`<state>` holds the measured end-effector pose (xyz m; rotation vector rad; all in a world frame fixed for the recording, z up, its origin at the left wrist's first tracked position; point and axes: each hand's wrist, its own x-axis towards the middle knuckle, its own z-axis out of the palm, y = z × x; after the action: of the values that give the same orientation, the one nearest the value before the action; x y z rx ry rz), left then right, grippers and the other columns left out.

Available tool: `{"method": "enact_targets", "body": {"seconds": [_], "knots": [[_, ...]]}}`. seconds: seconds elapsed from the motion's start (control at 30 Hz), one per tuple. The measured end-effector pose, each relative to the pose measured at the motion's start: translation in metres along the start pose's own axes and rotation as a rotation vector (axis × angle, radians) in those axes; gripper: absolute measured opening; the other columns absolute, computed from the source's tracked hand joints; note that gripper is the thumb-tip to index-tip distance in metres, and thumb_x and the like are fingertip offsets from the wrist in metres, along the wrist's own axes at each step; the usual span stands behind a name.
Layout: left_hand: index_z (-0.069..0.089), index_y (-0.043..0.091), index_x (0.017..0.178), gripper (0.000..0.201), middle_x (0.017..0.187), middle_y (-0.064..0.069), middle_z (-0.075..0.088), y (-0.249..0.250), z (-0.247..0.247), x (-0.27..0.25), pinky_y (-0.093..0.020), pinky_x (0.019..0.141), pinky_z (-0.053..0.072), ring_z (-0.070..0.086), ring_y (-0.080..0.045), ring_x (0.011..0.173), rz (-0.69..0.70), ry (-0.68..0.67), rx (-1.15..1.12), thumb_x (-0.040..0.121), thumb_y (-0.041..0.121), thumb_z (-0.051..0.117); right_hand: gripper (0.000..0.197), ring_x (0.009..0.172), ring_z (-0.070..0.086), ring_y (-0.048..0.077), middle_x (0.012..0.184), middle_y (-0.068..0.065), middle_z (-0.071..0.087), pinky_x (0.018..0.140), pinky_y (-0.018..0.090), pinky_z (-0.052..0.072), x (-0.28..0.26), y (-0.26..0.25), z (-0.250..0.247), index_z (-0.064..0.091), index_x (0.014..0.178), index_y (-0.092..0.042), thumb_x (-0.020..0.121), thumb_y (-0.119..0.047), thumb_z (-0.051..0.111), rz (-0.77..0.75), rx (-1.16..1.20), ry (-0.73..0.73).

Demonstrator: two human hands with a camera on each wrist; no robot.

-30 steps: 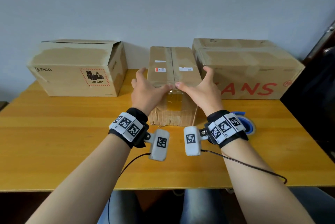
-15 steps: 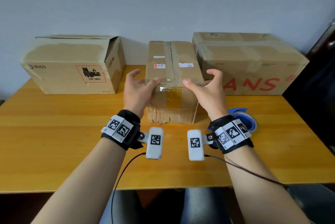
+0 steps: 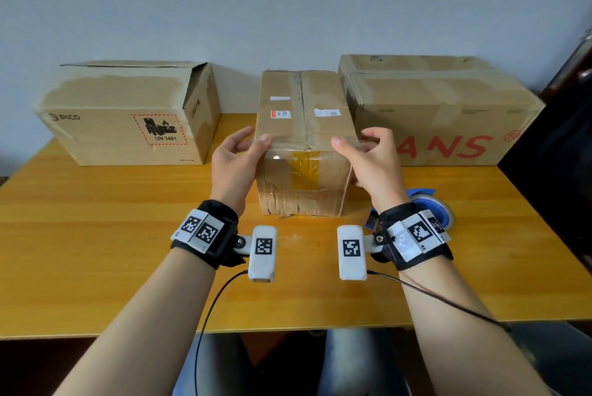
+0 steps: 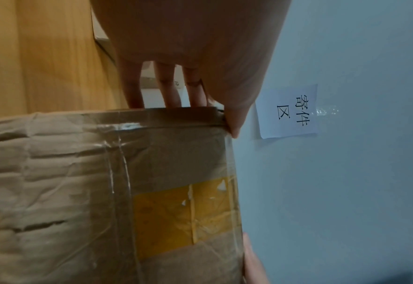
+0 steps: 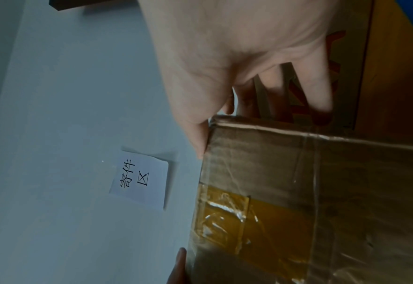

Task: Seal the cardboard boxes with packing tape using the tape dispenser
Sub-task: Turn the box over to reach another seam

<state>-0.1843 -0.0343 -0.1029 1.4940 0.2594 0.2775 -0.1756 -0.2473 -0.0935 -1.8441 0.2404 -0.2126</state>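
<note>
The middle cardboard box (image 3: 304, 126) stands on the wooden table (image 3: 96, 235), flaps closed, with tape along its top seam and down the near face (image 3: 302, 171). My left hand (image 3: 238, 155) grips its near left top corner, thumb on the lid and fingers down the side. My right hand (image 3: 371, 155) grips the near right top corner in the same way. The wrist views show each thumb at the box edge: left hand (image 4: 200, 48) on the box (image 4: 79, 192), right hand (image 5: 237, 57) on the box (image 5: 321, 192). The blue tape dispenser (image 3: 429, 206) lies on the table behind my right wrist, partly hidden.
A PICO box (image 3: 128, 113) with a raised flap stands at the back left. A large box with red lettering (image 3: 432, 110) stands at the back right, close to the middle box. A paper note (image 4: 287, 111) hangs on the wall. A dark object (image 3: 560, 155) borders the table's right side.
My thumbs have slid apart along the box's near top edge, from the middle seam out to the two corners. The box has stayed where it was.
</note>
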Motion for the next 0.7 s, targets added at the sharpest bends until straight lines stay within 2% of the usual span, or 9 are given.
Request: {"method": "enact_targets", "body": {"seconds": [0.1,0.2,0.27,0.37,0.43,0.53,0.57,0.63,0.7], "knots": [[0.059,0.024,0.134,0.045,0.105,0.009,0.072,-0.005,-0.003,-0.001,-0.024,0.077,0.056,0.069,0.005,0.089,-0.032,-0.022,-0.066,0.092,0.034,0.071,0.066,0.095,0.064,0.013,0.104,-0.008,0.058,0.087,0.049,0.058,0.0,-0.001,0.0,0.046,0.126,-0.028,0.076,-0.053,0.08,-0.003,-0.005,-0.001],[0.056,0.028,0.14,0.048,0.12,0.009,0.07,-0.019,-0.008,0.001,-0.032,0.092,0.051,0.063,-0.008,0.113,-0.113,-0.069,-0.147,0.094,0.042,0.065,0.065,0.095,0.063,0.012,0.105,-0.008,0.058,0.088,0.045,0.057,-0.002,-0.002,-0.001,0.046,0.127,-0.027,0.077,-0.053,0.079,-0.016,-0.02,0.0],[0.055,0.031,0.14,0.044,0.126,0.007,0.068,-0.028,-0.008,0.003,-0.035,0.095,0.051,0.06,-0.014,0.121,-0.123,-0.097,-0.123,0.099,0.046,0.056,0.064,0.095,0.062,0.01,0.105,-0.011,0.057,0.087,0.041,0.057,-0.003,-0.003,-0.002,0.046,0.128,-0.026,0.079,-0.052,0.078,-0.031,-0.021,-0.002],[0.045,0.037,0.146,0.047,0.142,0.006,0.057,-0.036,-0.002,0.002,-0.042,0.108,0.043,0.05,-0.015,0.132,-0.078,-0.163,-0.039,0.103,0.055,0.037,0.063,0.097,0.059,0.007,0.106,-0.014,0.055,0.084,0.033,0.054,-0.004,-0.004,-0.003,0.047,0.13,-0.025,0.081,-0.051,0.077,-0.045,-0.03,-0.014],[0.035,0.044,0.149,0.049,0.151,0.006,0.045,-0.038,-0.001,0.004,-0.044,0.113,0.038,0.042,-0.015,0.138,-0.081,-0.194,0.014,0.103,0.059,0.031,0.063,0.097,0.059,0.006,0.105,-0.015,0.054,0.083,0.031,0.053,-0.004,-0.004,-0.003,0.047,0.131,-0.024,0.082,-0.051,0.076,-0.047,-0.027,-0.015],[0.031,0.051,0.147,0.042,0.148,0.002,0.045,-0.041,-0.003,0.005,-0.047,0.101,0.045,0.045,-0.023,0.133,-0.173,-0.198,0.08,0.105,0.055,0.032,0.062,0.098,0.058,0.006,0.106,-0.014,0.054,0.085,0.032,0.054,-0.004,-0.004,-0.003,0.047,0.131,-0.024,0.082,-0.05,0.076,-0.045,-0.021,-0.021],[0.034,0.049,0.145,0.039,0.144,0.001,0.049,-0.041,-0.005,0.004,-0.047,0.097,0.047,0.049,-0.023,0.129,-0.205,-0.183,0.099,0.106,0.051,0.033,0.062,0.099,0.058,0.007,0.107,-0.014,0.054,0.086,0.033,0.054,-0.005,-0.005,-0.002,0.047,0.131,-0.025,0.082,-0.05,0.076,-0.044,-0.019,-0.024],[0.042,0.042,0.137,0.032,0.134,-0.002,0.057,-0.034,-0.005,0.001,-0.05,0.1,0.047,0.054,-0.025,0.121,-0.229,-0.125,0.125,0.107,0.045,0.035,0.061,0.101,0.058,0.008,0.109,-0.012,0.054,0.086,0.032,0.053,-0.005,-0.005,-0.001,0.047,0.131,-0.025,0.083,-0.05,0.076,-0.042,-0.011,-0.024],[0.048,0.029,0.137,0.042,0.125,-0.002,0.059,-0.021,-0.004,-0.002,-0.05,0.102,0.046,0.056,-0.025,0.116,-0.239,-0.078,0.103,0.105,0.052,0.032,0.061,0.101,0.058,0.007,0.111,-0.01,0.055,0.086,0.032,0.053,-0.006,-0.004,-0.001,0.047,0.131,-0.025,0.083,-0.05,0.075,-0.035,-0.001,-0.024]]}}
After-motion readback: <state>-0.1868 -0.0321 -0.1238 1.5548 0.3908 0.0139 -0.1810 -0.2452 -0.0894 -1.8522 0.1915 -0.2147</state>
